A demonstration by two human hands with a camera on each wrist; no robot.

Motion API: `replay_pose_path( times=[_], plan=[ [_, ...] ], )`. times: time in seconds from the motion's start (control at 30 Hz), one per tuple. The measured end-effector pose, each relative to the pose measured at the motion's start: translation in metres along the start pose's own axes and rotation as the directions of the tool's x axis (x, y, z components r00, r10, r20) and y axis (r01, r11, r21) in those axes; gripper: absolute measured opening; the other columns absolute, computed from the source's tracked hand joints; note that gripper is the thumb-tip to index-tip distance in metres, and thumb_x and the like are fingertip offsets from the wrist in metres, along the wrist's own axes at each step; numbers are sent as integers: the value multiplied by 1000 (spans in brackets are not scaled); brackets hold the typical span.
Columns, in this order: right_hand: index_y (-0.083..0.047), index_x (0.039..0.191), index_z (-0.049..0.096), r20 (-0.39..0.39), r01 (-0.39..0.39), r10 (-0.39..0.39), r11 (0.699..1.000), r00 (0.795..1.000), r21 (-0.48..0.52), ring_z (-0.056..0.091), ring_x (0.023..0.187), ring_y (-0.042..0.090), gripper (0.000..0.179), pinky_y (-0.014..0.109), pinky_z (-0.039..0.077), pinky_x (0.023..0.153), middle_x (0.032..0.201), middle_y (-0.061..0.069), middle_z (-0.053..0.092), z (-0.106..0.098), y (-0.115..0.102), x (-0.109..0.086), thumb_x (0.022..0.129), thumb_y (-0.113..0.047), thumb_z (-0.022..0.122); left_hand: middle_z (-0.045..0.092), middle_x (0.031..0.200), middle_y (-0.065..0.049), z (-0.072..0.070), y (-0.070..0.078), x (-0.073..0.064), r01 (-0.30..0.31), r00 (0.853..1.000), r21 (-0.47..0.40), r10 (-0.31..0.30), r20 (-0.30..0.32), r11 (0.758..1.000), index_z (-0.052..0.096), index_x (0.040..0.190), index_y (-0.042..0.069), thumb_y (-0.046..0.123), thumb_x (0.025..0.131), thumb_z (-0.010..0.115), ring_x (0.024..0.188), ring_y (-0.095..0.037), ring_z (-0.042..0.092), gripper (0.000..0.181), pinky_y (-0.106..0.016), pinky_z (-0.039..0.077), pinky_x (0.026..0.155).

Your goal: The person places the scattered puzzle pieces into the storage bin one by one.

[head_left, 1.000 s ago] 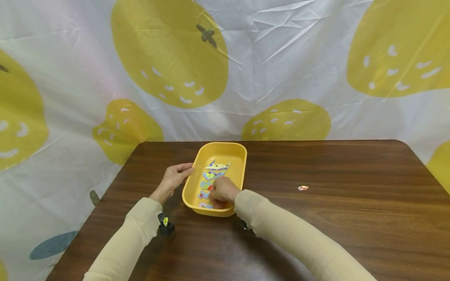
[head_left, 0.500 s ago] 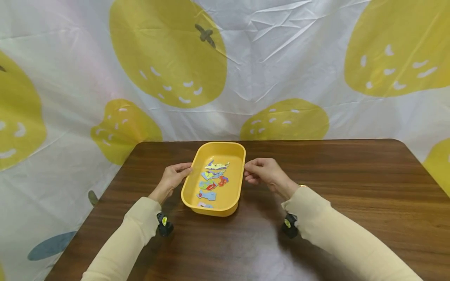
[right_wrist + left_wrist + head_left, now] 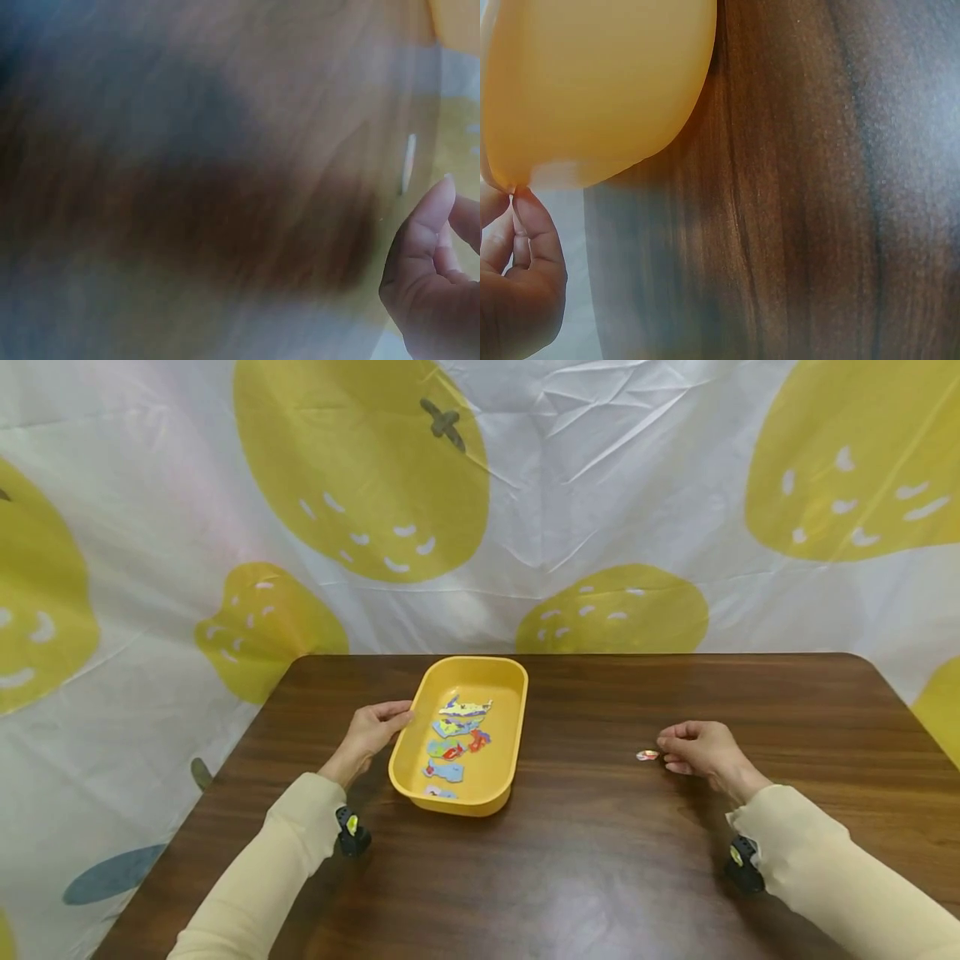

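My left hand [image 3: 367,739] pinches the left rim of a yellow plastic tray [image 3: 517,727], also seen in the left wrist view, where thumb and finger [image 3: 536,225] meet at the tray's edge. Inside the tray lie several flat, colourful cut-out pieces, among them a red one [image 3: 479,741] and a light blue one [image 3: 450,772]. On the table to the right is one small red-and-white cut-out piece [image 3: 647,755]. Just right of it hovers my right hand [image 3: 705,756], fingers loosely bent and holding nothing. The right wrist view shows that piece [image 3: 408,165] just beyond the fingertips.
The dark wooden table [image 3: 570,868] bears the tray left of its middle, near the back edge. Behind and to the left hangs a white cloth [image 3: 540,510] with large yellow fruit prints. Black cameras are strapped at both wrists.
My right hand has come out of the tray, leaving the red piece there, and moved right to the small piece on the table. The left hand keeps its grip on the rim.
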State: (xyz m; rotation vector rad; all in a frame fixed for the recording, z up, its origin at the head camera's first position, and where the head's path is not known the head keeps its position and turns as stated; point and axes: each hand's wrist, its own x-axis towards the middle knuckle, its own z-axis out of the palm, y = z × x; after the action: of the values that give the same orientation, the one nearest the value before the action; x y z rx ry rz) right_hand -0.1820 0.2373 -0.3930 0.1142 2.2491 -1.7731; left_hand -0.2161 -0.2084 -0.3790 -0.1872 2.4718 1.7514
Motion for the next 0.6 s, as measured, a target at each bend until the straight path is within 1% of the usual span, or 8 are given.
replay_pose_path(
  times=[0.1, 0.17, 0.27, 0.3, 0.4, 0.47, 0.6],
  plan=[
    [21, 107, 51, 16, -7, 7, 999, 1000, -34, 57, 57, 1, 26, 18, 53, 55, 70, -5, 59, -1, 4, -1, 91, 0, 54, 67, 105, -14, -1, 1, -2, -32, 999, -33, 32, 8, 999, 62, 120, -3, 16, 90, 65, 82, -10, 65, 36, -24, 55, 73],
    [22, 107, 51, 17, -2, 3, 997, 1000, -76, 57, 56, 1, 28, 19, 53, 54, 69, -4, 58, -1, 4, -1, 90, 1, 56, 67, 102, -11, -1, 1, -3, -41, 999, -36, 42, 10, 998, 62, 119, -3, 17, 89, 65, 81, -10, 65, 36, -23, 55, 71],
    [21, 107, 53, 5, 8, -7, 989, 1000, -150, 56, 56, 3, 29, 20, 53, 53, 68, -4, 59, 2, 4, -1, 88, -1, 59, 66, 107, -14, 0, 1, -2, -24, 1000, -18, 24, 1, 1000, 61, 121, -3, 14, 91, 63, 82, -9, 64, 35, -23, 55, 72],
    [21, 106, 53, -2, 10, -11, 985, 1000, -171, 55, 56, 3, 30, 21, 54, 53, 68, -4, 59, 3, 4, -1, 87, -1, 60, 64, 110, -15, 0, 0, -1, -6, 1000, -3, 6, -5, 1000, 60, 123, -3, 14, 92, 62, 83, -8, 64, 36, -23, 54, 74],
    [19, 104, 56, -21, 19, -24, 974, 999, -228, 54, 57, 5, 30, 21, 53, 52, 67, -4, 59, 5, 4, 0, 85, -3, 64, 61, 118, -19, 1, 0, 1, 19, 1000, 18, -18, -9, 1000, 57, 126, -3, 13, 93, 59, 84, -6, 63, 37, -22, 54, 76],
    [17, 102, 58, -36, 25, -35, 967, 999, -254, 54, 57, 5, 29, 22, 53, 52, 66, -4, 59, 6, 5, 0, 84, -4, 66, 61, 119, -18, 1, 0, 2, 29, 1000, 24, -29, -11, 999, 57, 127, -3, 13, 93, 59, 82, -5, 62, 37, -21, 53, 75],
    [15, 98, 60, -57, 40, -60, 955, 997, -294, 53, 56, 6, 26, 22, 53, 51, 67, -4, 59, 9, 6, 0, 83, -4, 68, 61, 119, -19, 1, 1, 1, 30, 999, 22, -30, -12, 999, 57, 126, -2, 13, 94, 59, 82, -5, 63, 37, -22, 54, 75]
  ],
)
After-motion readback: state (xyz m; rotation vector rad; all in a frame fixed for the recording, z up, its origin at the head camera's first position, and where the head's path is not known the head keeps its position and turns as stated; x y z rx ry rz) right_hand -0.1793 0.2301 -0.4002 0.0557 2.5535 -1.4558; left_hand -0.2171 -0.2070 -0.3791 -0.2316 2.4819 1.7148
